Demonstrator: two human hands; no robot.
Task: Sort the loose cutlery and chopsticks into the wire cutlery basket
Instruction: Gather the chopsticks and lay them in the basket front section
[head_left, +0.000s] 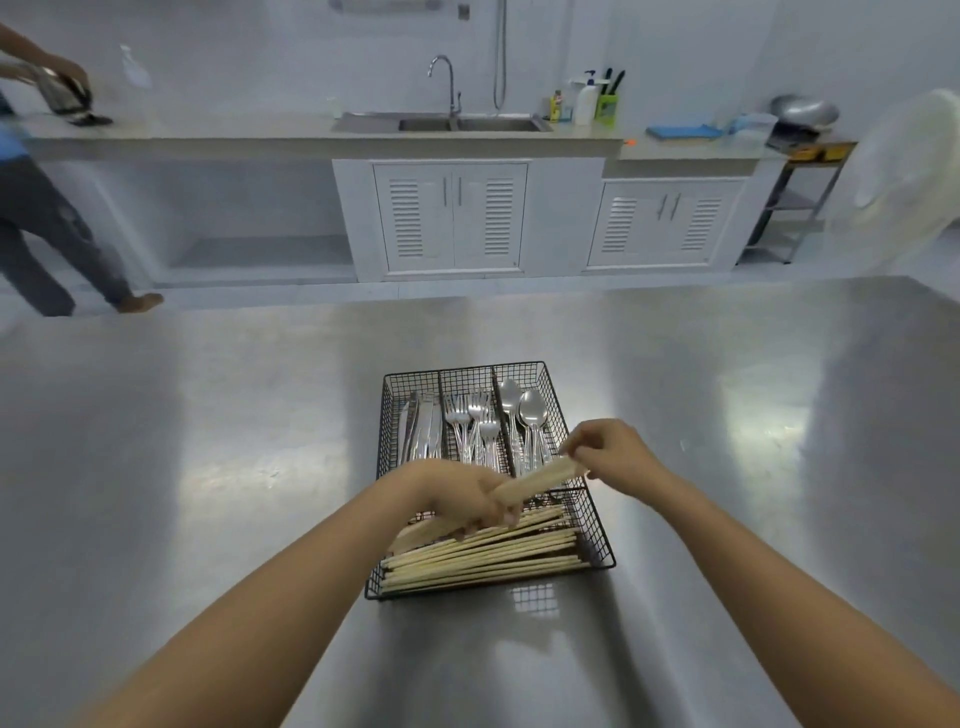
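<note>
A black wire cutlery basket (597, 530) stands on the steel table in front of me. Its far compartments hold knives (423, 431) on the left, forks (472, 421) in the middle and spoons (524, 410) on the right. Several pale chopsticks (483, 564) lie in the long near compartment. A bundle of chopsticks (540, 480) is held slanted just above the basket. My left hand (457, 496) grips the bundle's lower part. My right hand (608, 449) pinches its upper end.
The steel table (208, 467) spreads wide on both sides of the basket. Beyond it run a counter with a sink (467, 123) and white cabinets. A person (36, 223) stands at the far left. A white fan (904, 171) is at the right edge.
</note>
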